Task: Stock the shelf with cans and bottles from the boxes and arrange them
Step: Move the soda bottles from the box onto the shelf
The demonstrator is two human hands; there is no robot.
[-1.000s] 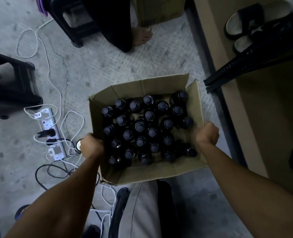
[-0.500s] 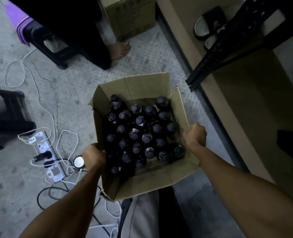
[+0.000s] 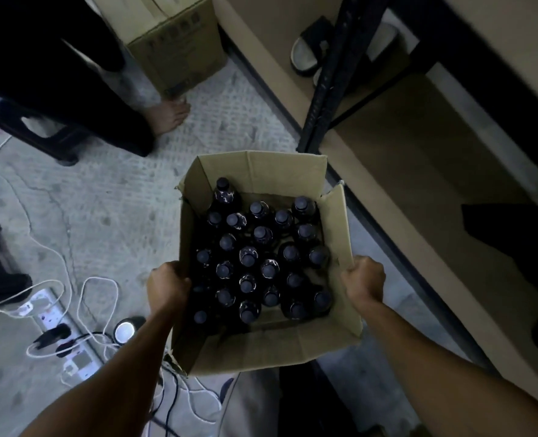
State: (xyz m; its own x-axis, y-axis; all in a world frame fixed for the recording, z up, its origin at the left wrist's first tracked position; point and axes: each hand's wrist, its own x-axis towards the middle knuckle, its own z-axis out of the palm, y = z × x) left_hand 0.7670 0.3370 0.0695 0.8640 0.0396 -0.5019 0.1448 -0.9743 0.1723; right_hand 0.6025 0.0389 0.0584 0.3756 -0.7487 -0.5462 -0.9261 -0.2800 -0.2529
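1. The left hand (image 3: 166, 287) has its fingers curled over the left wall of the cardboard box (image 3: 271, 348), gripping the rim. The right hand (image 3: 364, 280) is clenched on the right flap of the same box. Both hands hold it, one at each side.

2. The bottles (image 3: 261, 257) stand upright between the two sets of fingers, packed close together with their dark caps facing up. They fill most of the box. One bottle at the far left corner stands apart from the rest, beyond the left fingers.

3. The shelf (image 3: 412, 171) lies to the right of the right fingers and a little ahead, with its dark metal post (image 3: 327, 80) just beyond the far right corner of the box. The right hand is the nearer one to it.

4. The box runs lengthways away from the person, its short sides near and far. My reading is that the next move turns on bringing the box to the right, alongside the shelf board, before any bottle is lifted out.

5. Hard to make out:
   - The fingertips of both hands are hidden behind the cardboard.
   - I cannot tell whether the box rests on the floor or is lifted.
   - Bottle labels are too dark to read.
   - The shelf is cut off at the right edge, and dark shapes lying on it are unclear.

6. A second box (image 3: 179, 42) stands well ahead of the left fingers.
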